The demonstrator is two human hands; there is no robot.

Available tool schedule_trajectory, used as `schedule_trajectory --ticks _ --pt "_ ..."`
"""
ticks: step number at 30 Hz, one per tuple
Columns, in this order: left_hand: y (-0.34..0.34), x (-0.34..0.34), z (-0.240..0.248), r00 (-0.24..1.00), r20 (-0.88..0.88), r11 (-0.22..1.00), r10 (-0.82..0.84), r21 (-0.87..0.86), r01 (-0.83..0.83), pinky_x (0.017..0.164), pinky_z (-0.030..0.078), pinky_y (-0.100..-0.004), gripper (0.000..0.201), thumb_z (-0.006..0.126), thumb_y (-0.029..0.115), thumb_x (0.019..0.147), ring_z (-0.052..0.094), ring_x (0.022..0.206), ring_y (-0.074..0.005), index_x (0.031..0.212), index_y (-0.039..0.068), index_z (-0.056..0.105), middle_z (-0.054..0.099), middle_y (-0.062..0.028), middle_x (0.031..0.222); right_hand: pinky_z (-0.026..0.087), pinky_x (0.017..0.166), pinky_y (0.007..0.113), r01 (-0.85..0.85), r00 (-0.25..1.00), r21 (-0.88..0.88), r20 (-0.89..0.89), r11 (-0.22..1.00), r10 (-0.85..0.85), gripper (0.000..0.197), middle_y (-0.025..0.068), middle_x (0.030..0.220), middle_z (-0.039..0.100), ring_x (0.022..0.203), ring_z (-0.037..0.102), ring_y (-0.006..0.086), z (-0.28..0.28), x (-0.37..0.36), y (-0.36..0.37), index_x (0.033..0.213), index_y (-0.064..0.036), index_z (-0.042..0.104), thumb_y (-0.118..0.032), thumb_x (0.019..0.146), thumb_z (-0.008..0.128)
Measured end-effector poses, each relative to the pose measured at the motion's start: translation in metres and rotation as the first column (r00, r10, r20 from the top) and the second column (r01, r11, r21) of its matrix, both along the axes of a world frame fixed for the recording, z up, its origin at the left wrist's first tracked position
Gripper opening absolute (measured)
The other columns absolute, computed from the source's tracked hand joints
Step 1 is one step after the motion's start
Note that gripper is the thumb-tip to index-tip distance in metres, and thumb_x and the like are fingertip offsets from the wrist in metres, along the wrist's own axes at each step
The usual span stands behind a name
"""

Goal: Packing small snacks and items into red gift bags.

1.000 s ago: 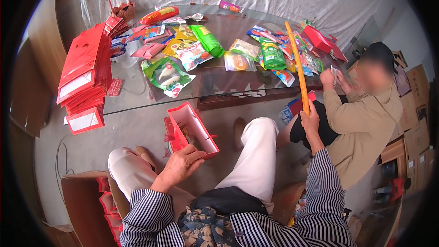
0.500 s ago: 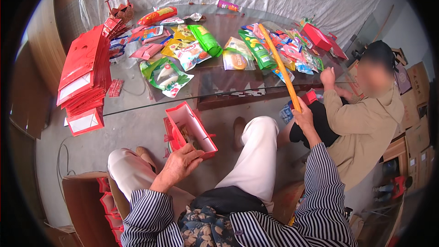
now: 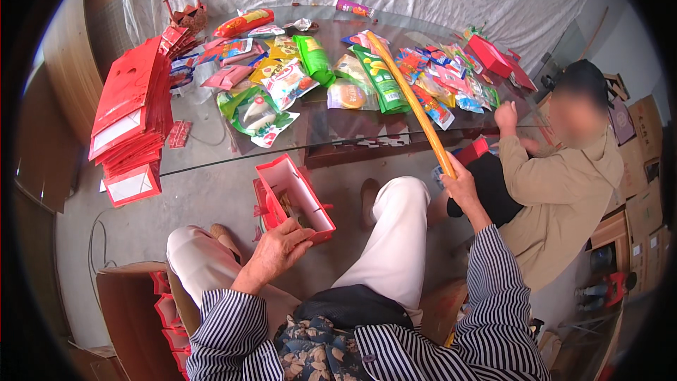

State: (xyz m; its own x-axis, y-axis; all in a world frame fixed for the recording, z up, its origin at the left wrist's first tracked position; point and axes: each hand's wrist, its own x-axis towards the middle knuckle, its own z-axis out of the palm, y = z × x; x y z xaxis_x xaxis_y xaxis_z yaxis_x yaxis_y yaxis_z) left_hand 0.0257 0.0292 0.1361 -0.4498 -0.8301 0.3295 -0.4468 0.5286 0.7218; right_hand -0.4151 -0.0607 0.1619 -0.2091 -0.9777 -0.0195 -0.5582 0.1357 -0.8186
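Observation:
My right hand (image 3: 462,187) is wrapped round the lower end of a long yellow-brown wooden stick (image 3: 416,106). The stick slants away to the left over the glass table, its far end lying along a green snack packet (image 3: 386,83). Beside that packet are a clear packet with a round biscuit (image 3: 347,94) and several colourful snack packets (image 3: 437,81). With fingers closed on its near rim, my left hand (image 3: 281,250) holds an open red gift bag (image 3: 307,194) in front of my legs. Something small lies inside the bag, too dim to name.
A stack of flat red gift bags (image 3: 127,106) overhangs the table's left edge. A cardboard box (image 3: 127,310) with red bags stands at lower left. A co-worker (image 3: 557,176) sits at right, one hand at the table edge. Cartons (image 3: 645,169) are piled behind.
My right hand and the stick have shifted left. The green packet and the biscuit packet have slid left, apart from the packets on the right. My left hand and the bag hardly moved.

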Motion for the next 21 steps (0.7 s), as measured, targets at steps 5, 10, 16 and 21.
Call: schedule_trajectory --ticks 5,10,16,21 --pt "0.000 0.000 0.000 1.000 0.021 1.000 0.000 0.008 0.000 0.067 0.050 -0.0373 0.023 0.069 0.013 0.086 0.060 0.075 -0.0282 0.106 0.001 0.068 0.055 -0.0121 0.084 0.046 0.051 0.027 -0.033 0.999 0.018 -0.042 0.999 0.034 0.064 0.0043 0.081 0.062 0.055 0.052 0.0089 0.003 0.001 0.012 0.143 -0.0140 0.047 -0.008 0.082 0.065" --pt "0.000 -0.001 0.000 1.000 0.012 1.000 -0.004 0.007 0.004 0.068 0.051 -0.0375 0.023 0.068 0.013 0.087 0.060 0.075 -0.0278 0.106 0.001 0.068 0.055 -0.0121 0.085 0.046 0.052 0.027 -0.061 0.997 0.016 -0.036 0.998 0.062 0.063 0.0051 0.080 0.061 0.055 0.052 0.0089 0.007 0.006 0.023 0.143 -0.0137 0.047 -0.008 0.082 0.065" --pt "-0.001 -0.002 -0.001 1.000 0.019 1.000 -0.002 -0.001 0.002 0.068 0.051 -0.0373 0.022 0.068 0.013 0.087 0.060 0.075 -0.0278 0.106 0.001 0.068 0.055 -0.0121 0.085 0.044 0.051 0.026 -0.086 0.996 0.036 -0.032 0.996 0.087 0.063 0.0033 0.076 0.059 0.055 0.051 0.0079 0.013 0.010 0.037 0.143 -0.0138 0.047 -0.008 0.083 0.065" --pt "-0.001 -0.001 -0.002 1.000 0.013 1.000 0.007 -0.007 -0.007 0.067 0.051 -0.0371 0.022 0.069 0.013 0.087 0.060 0.075 -0.0276 0.106 0.001 0.068 0.055 -0.0119 0.084 0.038 0.046 0.022 -0.123 0.983 0.054 0.141 0.991 0.114 0.062 -0.0004 0.072 0.053 0.053 0.046 0.0042 0.018 0.011 0.044 0.144 -0.0115 0.046 -0.005 0.085 0.063"
